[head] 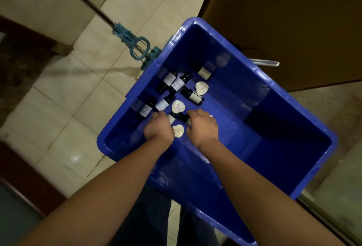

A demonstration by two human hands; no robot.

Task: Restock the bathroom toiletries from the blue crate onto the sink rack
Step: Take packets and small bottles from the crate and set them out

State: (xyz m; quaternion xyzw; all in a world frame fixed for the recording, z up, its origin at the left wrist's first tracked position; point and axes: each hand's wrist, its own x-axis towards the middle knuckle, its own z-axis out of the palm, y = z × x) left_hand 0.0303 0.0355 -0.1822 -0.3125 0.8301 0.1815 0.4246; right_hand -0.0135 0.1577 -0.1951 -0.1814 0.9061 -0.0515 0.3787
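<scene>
The blue crate (290,120) sits on the floor and both my arms reach down into it. Several small dark bottles (177,84) with white labels and white heart-shaped soaps (201,87) lie in its far left corner. My left hand (158,127) is palm down with its fingers curled, against a labelled bottle (171,119) on its thumb side. My right hand (202,126) curls over another dark bottle (183,117) whose cap sticks out from under the fingers. One heart soap (178,130) lies between my two hands. The sink rack is out of view.
A mop with a metal pole and a blue-green wringer handle (135,47) lies on the tiled floor beside the crate's far left side. A brown wooden door (293,20) stands behind the crate. My legs are below the crate's near edge.
</scene>
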